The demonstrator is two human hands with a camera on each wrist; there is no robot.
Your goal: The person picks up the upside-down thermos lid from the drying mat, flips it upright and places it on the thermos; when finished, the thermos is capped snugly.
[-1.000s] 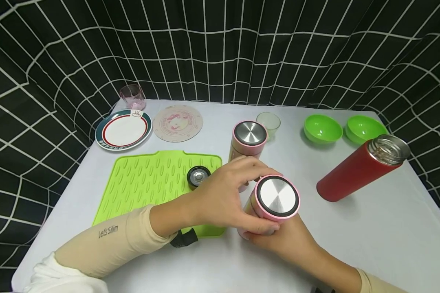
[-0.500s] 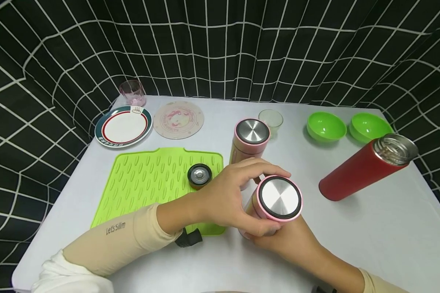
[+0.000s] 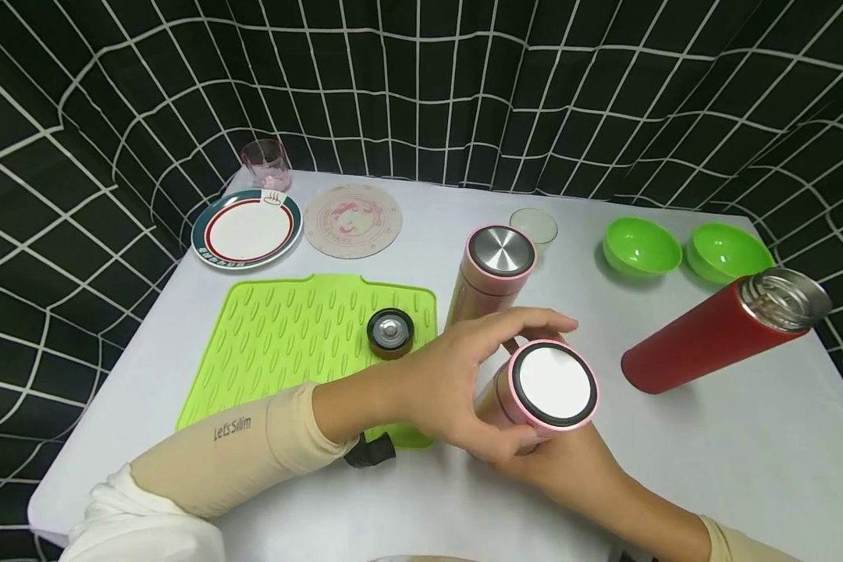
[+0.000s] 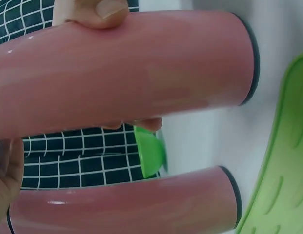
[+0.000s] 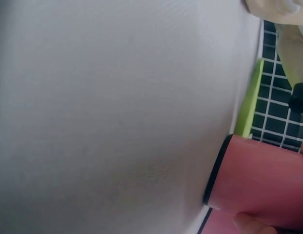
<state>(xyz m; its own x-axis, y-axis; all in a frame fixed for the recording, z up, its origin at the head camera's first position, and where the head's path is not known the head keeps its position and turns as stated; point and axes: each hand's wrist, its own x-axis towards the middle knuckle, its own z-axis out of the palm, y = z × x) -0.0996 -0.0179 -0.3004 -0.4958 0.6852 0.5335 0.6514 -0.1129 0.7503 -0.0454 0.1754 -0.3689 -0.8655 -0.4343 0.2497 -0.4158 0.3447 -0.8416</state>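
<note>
In the head view, a pink vacuum flask [image 3: 555, 384] with a silver-topped lid stands near the front of the table. My left hand [image 3: 457, 382] grips it around the lid, thumb at the front and fingers behind. Lower on the body, my right hand [image 3: 569, 464] holds the same flask, its palm partly hidden beneath the lid. The left wrist view shows this flask's body [image 4: 141, 73] with right-hand fingers on both sides of it. Close behind stands a second pink flask [image 3: 492, 269], its lid on. In the right wrist view, the held flask's dark base [image 5: 218, 170] is at the table.
A green drying mat [image 3: 281, 343] bears an upturned black-rimmed lid [image 3: 390, 332]. An open red flask [image 3: 716, 336] stands at right, before two green bowls [image 3: 642, 247]. Along the back are a plate [image 3: 247, 228], a round mat [image 3: 353, 221], a pink glass [image 3: 267, 164] and a clear glass [image 3: 535, 226].
The head view has shifted a little, so the table's things sit slightly differently in it. Both hands keep their grip on the pink flask.
</note>
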